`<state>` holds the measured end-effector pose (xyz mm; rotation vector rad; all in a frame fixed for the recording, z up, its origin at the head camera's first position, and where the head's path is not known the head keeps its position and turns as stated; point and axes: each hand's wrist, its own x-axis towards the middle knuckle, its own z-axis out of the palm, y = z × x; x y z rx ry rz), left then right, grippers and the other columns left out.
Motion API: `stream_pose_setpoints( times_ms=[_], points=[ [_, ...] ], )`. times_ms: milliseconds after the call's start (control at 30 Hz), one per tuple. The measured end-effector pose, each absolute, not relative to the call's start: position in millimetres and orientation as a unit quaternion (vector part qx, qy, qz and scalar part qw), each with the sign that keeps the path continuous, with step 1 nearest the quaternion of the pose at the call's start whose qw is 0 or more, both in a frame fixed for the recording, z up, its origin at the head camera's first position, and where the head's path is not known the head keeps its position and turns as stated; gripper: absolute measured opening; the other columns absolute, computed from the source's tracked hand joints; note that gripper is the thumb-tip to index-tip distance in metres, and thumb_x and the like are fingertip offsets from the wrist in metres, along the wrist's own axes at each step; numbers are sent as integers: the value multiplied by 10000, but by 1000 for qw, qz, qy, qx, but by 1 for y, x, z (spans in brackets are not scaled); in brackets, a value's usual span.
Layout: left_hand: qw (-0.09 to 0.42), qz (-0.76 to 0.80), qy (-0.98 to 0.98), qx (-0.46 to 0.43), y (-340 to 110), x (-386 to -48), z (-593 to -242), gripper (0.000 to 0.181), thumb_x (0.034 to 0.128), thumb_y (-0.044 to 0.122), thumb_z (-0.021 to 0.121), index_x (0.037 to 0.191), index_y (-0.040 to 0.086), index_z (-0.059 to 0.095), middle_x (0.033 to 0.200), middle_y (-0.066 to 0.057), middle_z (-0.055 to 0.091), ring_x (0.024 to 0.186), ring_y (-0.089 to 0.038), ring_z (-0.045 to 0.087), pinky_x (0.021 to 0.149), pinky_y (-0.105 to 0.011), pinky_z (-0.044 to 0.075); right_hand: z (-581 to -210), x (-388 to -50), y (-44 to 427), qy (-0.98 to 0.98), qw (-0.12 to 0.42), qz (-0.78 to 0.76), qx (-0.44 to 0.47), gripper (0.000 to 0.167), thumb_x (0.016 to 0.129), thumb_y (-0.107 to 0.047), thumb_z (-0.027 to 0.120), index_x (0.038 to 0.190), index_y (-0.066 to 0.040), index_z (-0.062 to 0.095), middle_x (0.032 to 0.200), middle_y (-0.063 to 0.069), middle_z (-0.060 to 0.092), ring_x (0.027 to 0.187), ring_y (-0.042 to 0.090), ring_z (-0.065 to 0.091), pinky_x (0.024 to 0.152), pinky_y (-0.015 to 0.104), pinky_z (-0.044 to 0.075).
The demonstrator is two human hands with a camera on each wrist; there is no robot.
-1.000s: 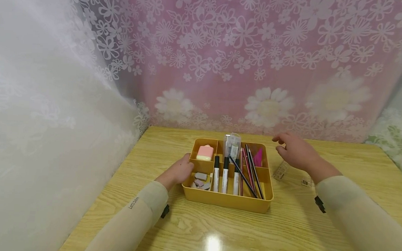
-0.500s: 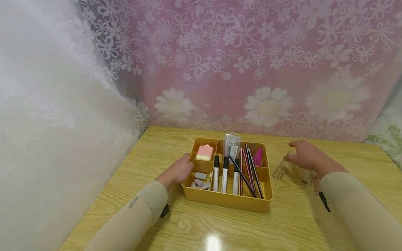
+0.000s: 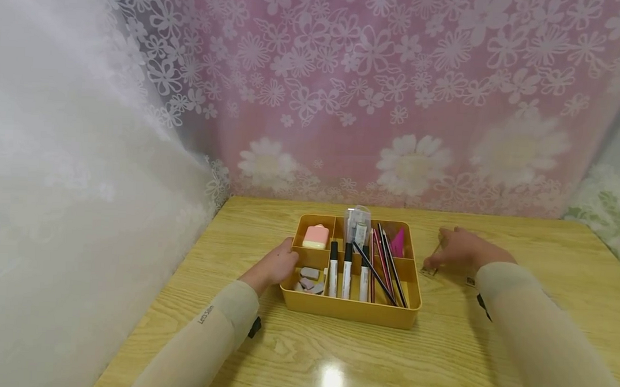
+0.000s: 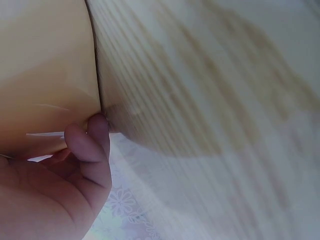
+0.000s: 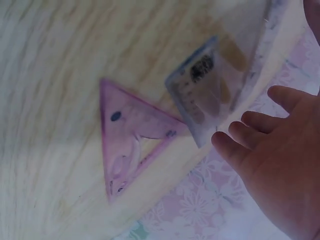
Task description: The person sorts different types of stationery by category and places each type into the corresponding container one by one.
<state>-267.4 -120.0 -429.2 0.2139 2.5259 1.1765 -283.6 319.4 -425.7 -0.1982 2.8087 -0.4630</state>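
Note:
My left hand [image 3: 278,262] grips the left wall of a yellow divided desk organizer [image 3: 350,312]; in the left wrist view its fingers [image 4: 87,142] curl at the organizer's edge. To the right, my right hand [image 3: 460,249] hovers low over a clear ruler [image 3: 428,272], mostly covering it. In the right wrist view its fingers are spread and fairly straight, beside a clear plastic ruler piece [image 5: 192,95] with a dark printed mark. A pink set square [image 5: 117,135] lies flat on the table there; the right arm hides it in the head view.
In the organizer stand black-capped markers [image 3: 347,273], several pencils [image 3: 390,266], a clear plastic case [image 3: 357,224], grey erasers [image 3: 309,272], a pink-and-cream item [image 3: 316,237] and a magenta piece [image 3: 398,243]. A floral curtain [image 3: 344,131] hangs behind the wooden table [image 3: 282,354].
My right hand first moved right, away from the organizer, then came lower and slightly left over the clear ruler. My left hand and the organizer have stayed in place.

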Motion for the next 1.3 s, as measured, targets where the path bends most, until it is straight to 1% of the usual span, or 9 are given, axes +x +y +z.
stream_pose_setpoints(
  times_ms=[133, 233, 400, 600, 700, 867, 1067, 1200, 1300],
  points=[
    [171, 413, 891, 76, -120, -268, -430, 562, 1062, 249, 285, 1580, 48, 206, 1594, -163, 331, 1466, -303, 297, 1176, -522, 235, -431, -281, 319, 976, 158, -134, -64, 1239, 765, -746, 703, 1584, 40, 208, 1533, 442, 162, 1363, 656, 178, 981, 811, 229],
    [168, 413, 892, 77, -120, -268, -430, 552, 1063, 245, 287, 1575, 49, 218, 1586, -163, 345, 1460, -304, 309, 1173, -523, 240, -432, -281, 320, 976, 158, -130, -71, 1262, 753, -756, 705, 1572, 68, 211, 1508, 470, 169, 1345, 669, 191, 984, 806, 236],
    [173, 417, 889, 77, -119, -266, -428, 557, 1064, 242, 288, 1583, 53, 209, 1590, -166, 335, 1465, -313, 300, 1170, -531, 244, -431, -280, 321, 975, 173, -126, -58, 1306, 712, -797, 701, 1592, 23, 192, 1521, 454, 147, 1346, 681, 151, 952, 827, 240],
    [173, 422, 887, 76, -120, -266, -428, 558, 1061, 242, 297, 1581, 56, 214, 1584, -162, 343, 1459, -310, 310, 1164, -535, 256, -424, -279, 321, 979, 170, -107, -44, 1310, 641, -805, 747, 1592, -46, 260, 1491, 407, 236, 1333, 651, 205, 866, 822, 325],
    [175, 425, 885, 77, -121, -266, -429, 561, 1058, 242, 300, 1579, 54, 214, 1586, -160, 336, 1458, -306, 308, 1165, -530, 255, -424, -280, 322, 980, 164, -104, -47, 1305, 627, -807, 755, 1581, -47, 289, 1461, 414, 256, 1310, 636, 241, 833, 811, 355],
    [171, 419, 888, 80, -121, -269, -429, 571, 1056, 252, 300, 1582, 49, 208, 1595, -159, 328, 1465, -305, 298, 1172, -526, 242, -428, -284, 330, 985, 114, -111, -64, 1158, 683, -739, 781, 1488, 12, 424, 1327, 402, 331, 1193, 608, 380, 802, 746, 426],
    [164, 413, 892, 75, -121, -269, -428, 574, 1051, 256, 305, 1580, 52, 219, 1591, -156, 340, 1462, -305, 304, 1176, -526, 232, -431, -285, 336, 982, 61, -158, -81, 766, 828, -400, 824, 1376, 28, 504, 1242, 320, 317, 932, 423, 542, 702, 527, 496],
    [167, 413, 893, 72, -120, -268, -428, 585, 1050, 252, 304, 1588, 46, 201, 1601, -161, 324, 1468, -312, 295, 1175, -530, 233, -426, -284, 333, 976, 58, -185, -97, 555, 890, -252, 780, 1296, 18, 514, 1225, 314, 283, 794, 326, 531, 650, 450, 469],
    [171, 416, 891, 68, -120, -267, -428, 591, 1051, 256, 301, 1593, 47, 190, 1608, -161, 310, 1474, -311, 284, 1175, -529, 233, -418, -283, 329, 974, 48, -190, -111, 483, 894, -225, 779, 1222, 15, 518, 1216, 319, 303, 801, 328, 530, 658, 455, 464]
  ],
)
